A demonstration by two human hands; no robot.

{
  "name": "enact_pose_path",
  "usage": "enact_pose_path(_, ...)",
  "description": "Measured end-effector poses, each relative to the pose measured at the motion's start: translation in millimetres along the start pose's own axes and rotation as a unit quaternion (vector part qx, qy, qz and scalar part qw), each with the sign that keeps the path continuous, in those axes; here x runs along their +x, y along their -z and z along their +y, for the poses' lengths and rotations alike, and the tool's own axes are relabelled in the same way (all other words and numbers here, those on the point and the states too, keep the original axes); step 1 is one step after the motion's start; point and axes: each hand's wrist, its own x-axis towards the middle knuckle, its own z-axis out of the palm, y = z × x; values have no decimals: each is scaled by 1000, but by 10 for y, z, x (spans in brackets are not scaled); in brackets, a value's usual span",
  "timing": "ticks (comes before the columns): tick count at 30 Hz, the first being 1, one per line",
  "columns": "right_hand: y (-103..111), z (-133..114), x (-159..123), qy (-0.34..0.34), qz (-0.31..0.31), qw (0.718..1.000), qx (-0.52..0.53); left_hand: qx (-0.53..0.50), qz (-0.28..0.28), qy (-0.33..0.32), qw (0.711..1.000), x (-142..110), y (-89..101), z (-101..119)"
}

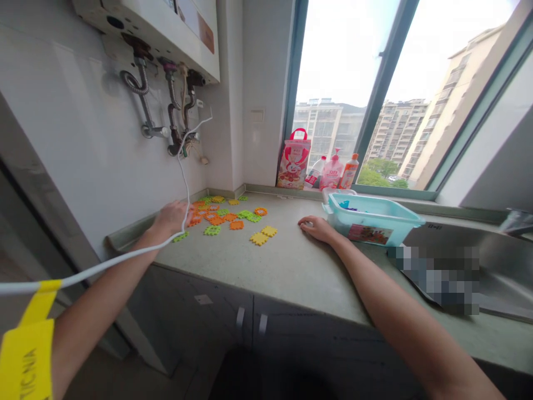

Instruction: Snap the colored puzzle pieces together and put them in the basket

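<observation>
My left hand (171, 217) reaches over the countertop (283, 261) to the near edge of a scatter of flat plastic puzzle pieces (227, 216) in orange, green and yellow. Its fingers are curled at an orange piece (194, 220); what they hold, if anything, is hidden. My right hand (316, 226) rests knuckles-up on the counter with fingers curled under, just left of a light blue plastic tub (370, 219). Two yellow pieces (263, 235) lie between the hands.
A white cable (183, 166) hangs from the wall heater's pipes (166, 111) across my left wrist. A pink bag (293, 160) and bottles (337, 172) stand on the window sill. A steel sink (499, 266) lies at the right.
</observation>
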Motion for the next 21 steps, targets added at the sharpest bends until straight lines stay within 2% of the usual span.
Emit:
enact_pose_path(2,-12,10,14,-2,3,1000,-9,55,-14,39,998,-13,-23,-152)
enact_pose_path(4,-15,13,21,-3,6,1000,-16,78,-36,72,994,-10,-62,-203)
enact_pose_path(7,-6,5,23,0,1,1000,-18,72,-91,128,985,16,-134,-292)
enact_pose_path(10,5,-7,19,1,0,1000,-19,45,-120,134,983,49,-225,-455)
enact_pose_path(13,10,-14,19,0,1,1000,-22,5,-94,113,989,92,-338,-537)
enact_pose_path(17,2,-3,27,-2,1,1000,-24,-111,-66,75,989,158,-463,-369)
enact_pose_path(19,-7,16,32,-7,2,1000,-24,-214,-43,50,975,193,-481,-243)
enact_pose_path(21,-18,42,36,-8,5,1000,-22,-290,5,39,956,224,-457,-157)
